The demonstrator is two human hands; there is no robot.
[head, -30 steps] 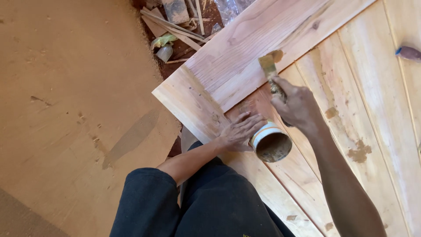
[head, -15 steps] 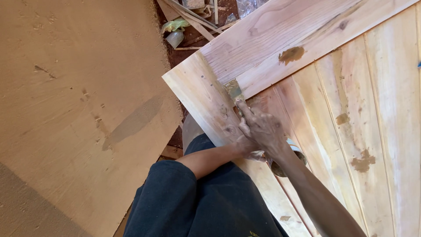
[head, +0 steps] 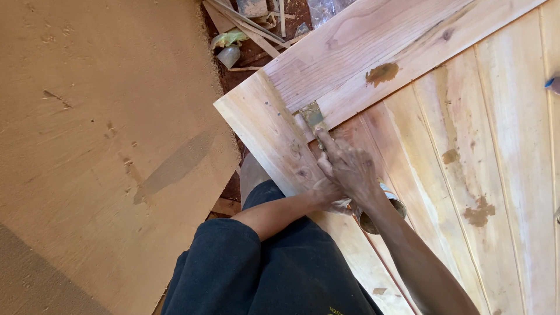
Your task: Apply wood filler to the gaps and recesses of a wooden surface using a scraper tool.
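Observation:
A large panel of pale wooden boards [head: 490, 116] lies before me, marked with brown filler patches [head: 382, 72]. My right hand [head: 350, 166] grips a small putty knife [head: 311, 118] and presses its filler-smeared blade on the joint near the panel's corner. My left hand [head: 329, 197] rests on the board just below, mostly hidden under the right hand, beside a small round tin [head: 379, 213] of brown filler. Whether the left hand holds the tin is unclear.
A big sheet of brown fibreboard [head: 99, 146] covers the left side. Wood offcuts, strips and a small container [head: 230, 55] lie on the dark floor at the top. A blue-tipped object [head: 553, 83] shows at the right edge. My dark-clothed knees [head: 262, 268] are below.
My right hand has swung the putty knife from the upper board down to the corner joint and now crosses over the left hand. A fresh filler patch sits on the top board.

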